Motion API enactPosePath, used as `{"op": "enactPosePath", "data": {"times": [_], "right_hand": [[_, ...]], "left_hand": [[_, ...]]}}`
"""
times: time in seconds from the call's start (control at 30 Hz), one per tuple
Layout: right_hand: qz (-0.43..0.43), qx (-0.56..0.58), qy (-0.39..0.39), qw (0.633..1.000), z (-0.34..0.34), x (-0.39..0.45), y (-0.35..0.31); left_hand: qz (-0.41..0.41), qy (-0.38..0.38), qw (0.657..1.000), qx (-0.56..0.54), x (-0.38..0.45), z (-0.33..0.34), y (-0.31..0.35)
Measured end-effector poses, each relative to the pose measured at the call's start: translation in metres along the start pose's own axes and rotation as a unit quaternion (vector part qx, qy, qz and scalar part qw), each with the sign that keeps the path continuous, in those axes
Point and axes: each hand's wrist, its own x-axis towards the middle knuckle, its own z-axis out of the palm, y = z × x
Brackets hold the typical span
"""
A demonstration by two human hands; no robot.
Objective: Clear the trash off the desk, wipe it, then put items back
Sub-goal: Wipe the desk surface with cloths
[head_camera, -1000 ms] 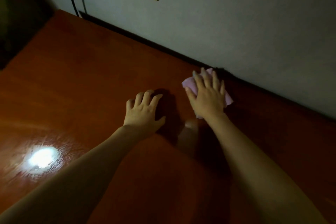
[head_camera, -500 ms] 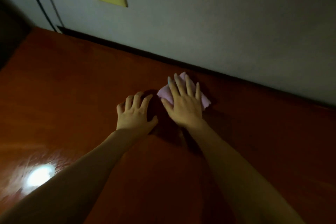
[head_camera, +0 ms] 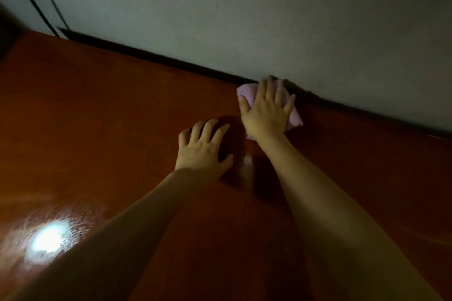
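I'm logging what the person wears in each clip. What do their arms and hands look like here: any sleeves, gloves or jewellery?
Both forearms are bare, with no sleeve in view. The left hand and right hand wear no gloves. No ring, watch or bracelet shows, though the dim light could hide small details.

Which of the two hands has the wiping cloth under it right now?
The right hand, pressed flat on the pink cloth by the wall. The left hand rests on the bare desk, with nothing under it.

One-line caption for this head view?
Right hand presses a pink cloth flat on the red-brown desk by the wall; left hand braces beside it.
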Motion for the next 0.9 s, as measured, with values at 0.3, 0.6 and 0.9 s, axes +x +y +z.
{"op": "enactPosePath", "data": {"times": [0.3,0.6,0.9], "right_hand": [[-0.121,0.016,0.02,0.992,0.018,-0.087,0.032],[0.035,0.004,-0.018,0.999,0.003,-0.07,0.06],[-0.078,0.011,-0.005,0.997,0.013,-0.102,-0.015]], "left_hand": [[-0.008,-0.022,1.0,0.012,-0.018,-0.002,0.002],[0.005,-0.038,0.999,0.015,-0.035,0.002,0.001],[-0.016,-0.051,0.998,0.025,-0.073,0.006,-0.022]]}}
